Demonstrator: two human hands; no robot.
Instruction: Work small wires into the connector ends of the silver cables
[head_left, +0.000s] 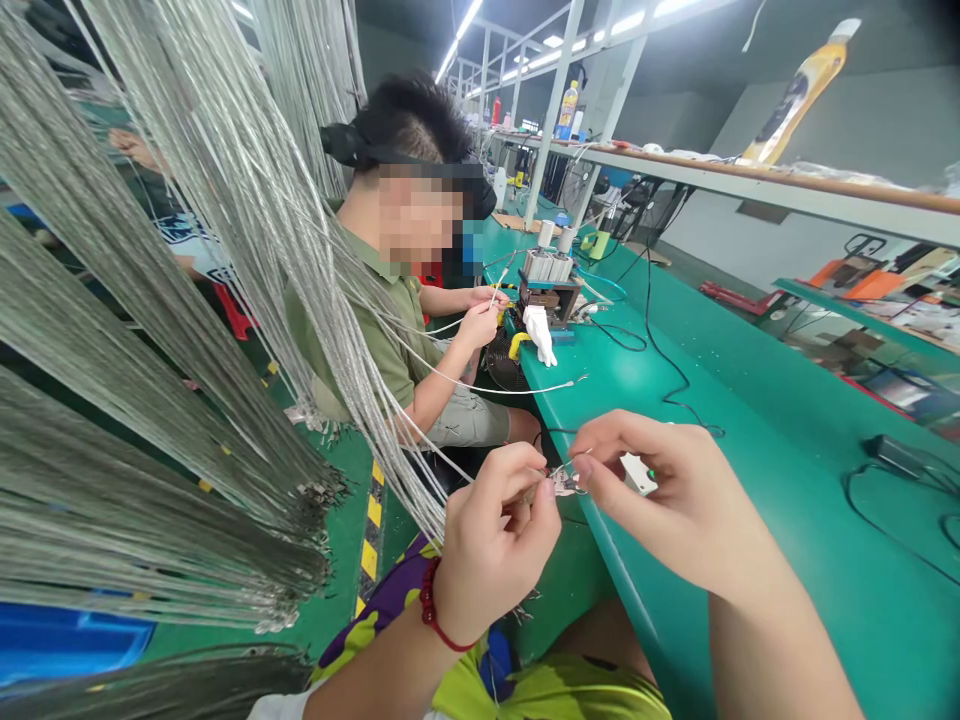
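Note:
My left hand (501, 530), with a red bead bracelet at the wrist, is closed around the end of a cable. Thin wire ends (564, 472) stick out of it toward the right. My right hand (660, 490) pinches one of these fine wires between thumb and forefinger, just over the bench edge. Braided silvery cables (360, 370) run down from the upper left toward my left hand. Under my right hand a small white box (637, 474) with a green light is partly hidden.
A co-worker (375, 310) sits ahead at the green bench (750, 490), holding a cable. Beside them stands a bench machine (551, 285) with a white glove (538, 335) on it. Thick cable bundles (150, 300) hang at left. A black adapter (896, 457) and cords lie right.

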